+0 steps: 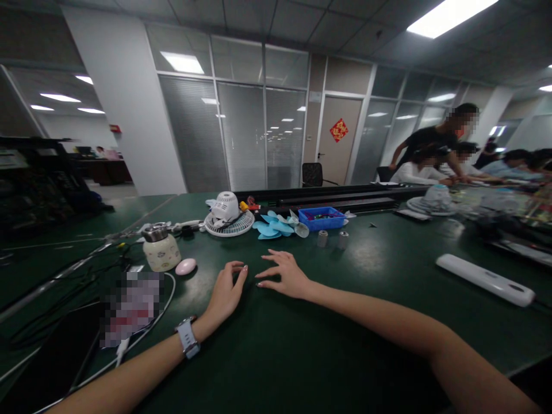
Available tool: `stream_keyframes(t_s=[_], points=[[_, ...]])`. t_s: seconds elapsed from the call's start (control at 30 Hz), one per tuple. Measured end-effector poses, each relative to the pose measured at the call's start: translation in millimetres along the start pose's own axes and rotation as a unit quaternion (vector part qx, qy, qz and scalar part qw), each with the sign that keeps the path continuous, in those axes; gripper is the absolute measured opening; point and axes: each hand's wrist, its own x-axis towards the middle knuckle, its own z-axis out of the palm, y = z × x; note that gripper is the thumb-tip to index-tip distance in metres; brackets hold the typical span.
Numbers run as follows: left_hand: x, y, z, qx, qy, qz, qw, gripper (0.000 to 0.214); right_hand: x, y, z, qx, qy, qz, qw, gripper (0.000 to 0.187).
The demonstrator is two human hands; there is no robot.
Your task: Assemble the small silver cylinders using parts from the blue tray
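At green tabletop [397, 259] | hands [227, 290] [285, 276] loosely spread, unclenched | beyond: light-blue, petal-shaped blades [270, 229] | left: smooth pink oval [186, 266]

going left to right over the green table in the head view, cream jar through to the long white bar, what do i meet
Cream jar, pink oval object, left hand, right hand, first metal cylinder, second metal cylinder, long white bar.

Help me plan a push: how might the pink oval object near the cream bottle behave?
Low and rounded, the pink oval object would probably slide or rock rather than tip. Its smooth-looking surface may feel slippery. Being small, it is likely light, though its material is unclear.
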Motion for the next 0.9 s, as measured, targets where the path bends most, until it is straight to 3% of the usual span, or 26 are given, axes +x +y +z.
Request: stream_keyframes(t_s=[0.2, 0.3, 0.43, 0.5, 0.6, 0.8, 0.9], points=[[-3.2, 1.7, 0.0, 0.003, 0.008, 0.008, 1.000, 0.042, 7.8, -3.1, 15.8, 0.020, 0.021, 0.010, 1.000, 0.015], [-4.4, 4.6, -1.3, 0.002, -0.002, 0.003, 1.000, 0.042, 5.5, 22.0, -6.3, -0.001, 0.072, 0.022, 0.997, 0.014], [-4.5, 6.6, -2.3, 0.001, -0.012, 0.002, 1.000, 0.042, -5.6, 83.7, -55.2, -0.137, 0.167, 0.145, 0.966, 0.020], [-4.4, 6.9, -2.4, 0.002, -0.014, 0.005, 1.000, 0.042, -14.4, 112.3, -71.7, -0.214, 0.162, 0.206, 0.941, 0.022], [-4.6, 7.5, -2.5, 0.004, -0.011, 0.008, 1.000, 0.041, -26.6, 137.6, -77.4, -0.258, 0.124, 0.251, 0.925, 0.024], [-4.0, 4.0, -1.4, 0.010, -0.013, 0.003, 1.000, 0.041, -31.5, 147.8, -71.5, -0.241, 0.164, 0.253, 0.923, 0.027], [-4.0, 2.8, -1.4, 0.015, -0.019, 0.002, 1.000, 0.042, -29.3, 151.0, -76.0, -0.246, 0.140, 0.293, 0.913, 0.026]])
